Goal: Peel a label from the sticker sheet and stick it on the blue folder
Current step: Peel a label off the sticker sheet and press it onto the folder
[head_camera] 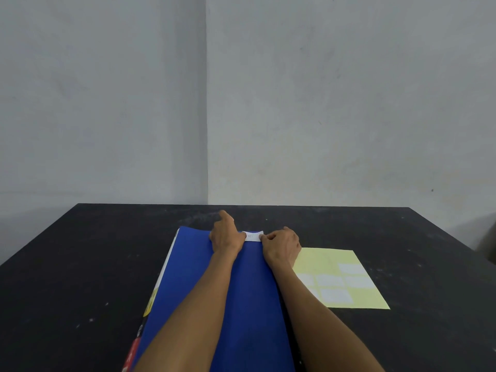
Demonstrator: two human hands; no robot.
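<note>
The blue folder (193, 267) lies lengthwise on the black table (80, 264) in front of me. A small white label (253, 236) with faint writing sits at the folder's far edge. My left hand (225, 234) holds the label's left end, thumb on it and index finger pointing away. My right hand (281, 245) pinches the label's right end with curled fingers. The label bows slightly between the two hands. To the right lies the yellow sticker sheet (341, 280) with several white labels on it.
A booklet with yellow and red print (139, 342) sticks out from under the folder's left edge. Grey walls meet in a corner behind the table. The table's far edge runs just beyond my hands.
</note>
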